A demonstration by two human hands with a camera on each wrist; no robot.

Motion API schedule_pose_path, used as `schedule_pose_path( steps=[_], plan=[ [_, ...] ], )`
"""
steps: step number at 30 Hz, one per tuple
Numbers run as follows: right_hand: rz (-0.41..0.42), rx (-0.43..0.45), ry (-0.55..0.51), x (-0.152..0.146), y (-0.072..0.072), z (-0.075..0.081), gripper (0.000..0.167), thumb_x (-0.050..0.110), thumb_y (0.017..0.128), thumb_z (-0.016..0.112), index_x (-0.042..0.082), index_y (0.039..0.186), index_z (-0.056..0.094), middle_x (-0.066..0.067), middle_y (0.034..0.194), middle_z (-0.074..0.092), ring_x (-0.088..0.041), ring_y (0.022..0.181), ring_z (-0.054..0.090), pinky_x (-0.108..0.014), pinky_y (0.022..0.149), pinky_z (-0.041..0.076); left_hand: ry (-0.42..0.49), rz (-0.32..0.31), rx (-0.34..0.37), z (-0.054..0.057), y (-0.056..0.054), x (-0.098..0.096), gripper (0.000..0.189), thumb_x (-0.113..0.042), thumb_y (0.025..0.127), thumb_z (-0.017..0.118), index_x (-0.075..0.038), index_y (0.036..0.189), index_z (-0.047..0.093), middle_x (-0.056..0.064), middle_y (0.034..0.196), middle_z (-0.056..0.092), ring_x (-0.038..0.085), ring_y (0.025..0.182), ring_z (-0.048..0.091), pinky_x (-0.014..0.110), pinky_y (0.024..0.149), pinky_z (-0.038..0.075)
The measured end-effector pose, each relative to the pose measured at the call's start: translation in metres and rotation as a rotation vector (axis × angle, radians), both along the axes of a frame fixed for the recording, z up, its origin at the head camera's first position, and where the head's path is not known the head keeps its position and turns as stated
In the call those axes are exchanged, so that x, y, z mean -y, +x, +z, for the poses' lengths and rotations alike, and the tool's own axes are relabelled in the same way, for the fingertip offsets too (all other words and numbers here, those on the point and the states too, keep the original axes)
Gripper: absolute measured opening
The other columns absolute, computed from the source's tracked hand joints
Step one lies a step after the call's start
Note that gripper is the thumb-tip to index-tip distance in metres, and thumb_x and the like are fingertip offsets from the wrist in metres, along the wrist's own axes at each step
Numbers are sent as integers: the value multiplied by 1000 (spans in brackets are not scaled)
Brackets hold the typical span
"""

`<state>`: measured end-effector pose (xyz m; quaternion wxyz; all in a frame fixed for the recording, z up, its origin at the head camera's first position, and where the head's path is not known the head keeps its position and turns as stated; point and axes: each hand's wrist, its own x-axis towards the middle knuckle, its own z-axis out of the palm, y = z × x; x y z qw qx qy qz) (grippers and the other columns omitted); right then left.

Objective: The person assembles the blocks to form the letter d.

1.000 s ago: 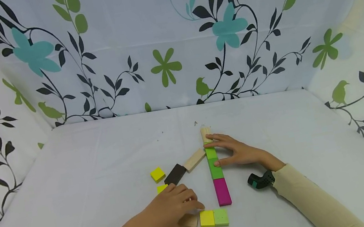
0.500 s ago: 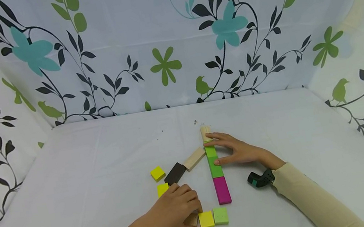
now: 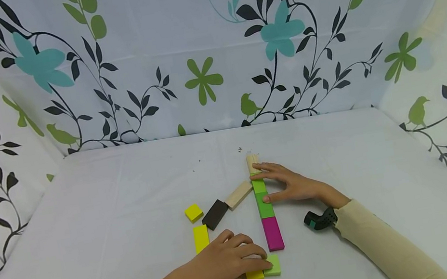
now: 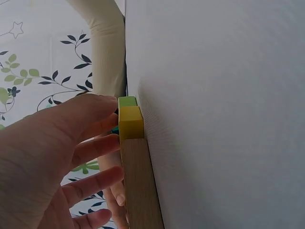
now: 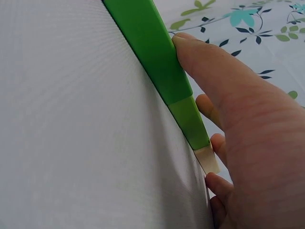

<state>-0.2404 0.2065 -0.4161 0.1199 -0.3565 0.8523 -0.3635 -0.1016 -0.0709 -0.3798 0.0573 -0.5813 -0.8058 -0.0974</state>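
Observation:
My left hand (image 3: 213, 268) hovers low over the near row of blocks. Its fingertips reach a yellow square block (image 3: 255, 276) and a light green square block (image 3: 273, 266), its fingers spread and loosely bent. The left wrist view shows a brown wooden block (image 4: 140, 186) in line behind the yellow one; from the head it is hidden under the hand. My right hand (image 3: 292, 184) rests its fingertips on the upright row: a pale wooden block (image 3: 251, 160), a light green block (image 3: 259, 186) and a green block (image 3: 266, 209), where the thumb lies. A magenta block (image 3: 272, 234) continues this row.
A slanting pale wooden block (image 3: 239, 195) meets the row, with a dark brown block (image 3: 215, 214) at its lower end. Left of these lie a small yellow block (image 3: 194, 213) and a long yellow block (image 3: 201, 238). A patterned cloth (image 3: 197, 26) hangs behind the white table.
My left hand has shifted right, from the wooden block across the yellow block to the light green one. The gap between those two square blocks has closed. My right hand stays put.

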Motion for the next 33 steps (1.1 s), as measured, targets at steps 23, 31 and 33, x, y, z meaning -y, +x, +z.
schedule_pose_path(
  steps=[23,31,33],
  plan=[
    [-2,2,3,1,1,-1,59,29,88,72,22,142,51,-4,160,24,-32,148,11,-68,110,15,233,239,2,-3,-46,42,19,-26,91,68,-18,108,70,-6,110,63,13,106,57,36,91,46],
    [8,-2,-7,1,1,-1,59,28,87,72,21,142,52,-4,160,24,-32,148,11,-68,110,15,188,322,105,-1,-66,76,30,-6,88,60,-15,115,68,0,116,61,19,110,55,43,95,43],
    [11,-8,-5,1,0,-1,59,28,87,72,22,142,52,-4,160,24,-32,148,12,-68,110,15,168,340,150,0,-68,83,36,-2,85,57,-15,117,67,-1,118,61,19,111,54,44,97,41]
  ],
)
